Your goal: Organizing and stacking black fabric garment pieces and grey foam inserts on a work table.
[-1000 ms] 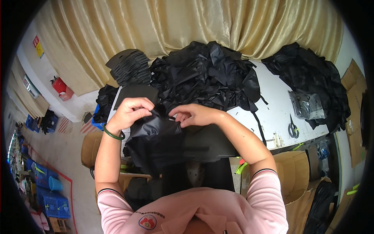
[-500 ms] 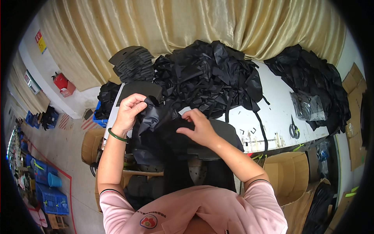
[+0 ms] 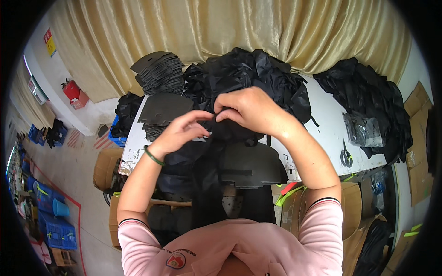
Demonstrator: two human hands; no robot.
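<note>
On the white table (image 3: 332, 133), black fabric (image 3: 239, 76) heaps before gold curtains (image 3: 221, 27).

Heaped black fabric pile (image 3: 248, 76) blocks bench (image 3: 329, 133) behind hands; stacked black stiff panels (image 3: 159, 73) crowd left; bare white strip right stays passable.

Both hands (image 3: 184, 131) (image 3: 248, 109) pinching black fabric piece (image 3: 207, 156) above white table (image 3: 329, 133).

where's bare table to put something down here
The white table is bare between the middle black fabric heap and the right black pile, above the scissors. Crowded elsewhere: both hands work fabric beside the stacked panels.
</note>
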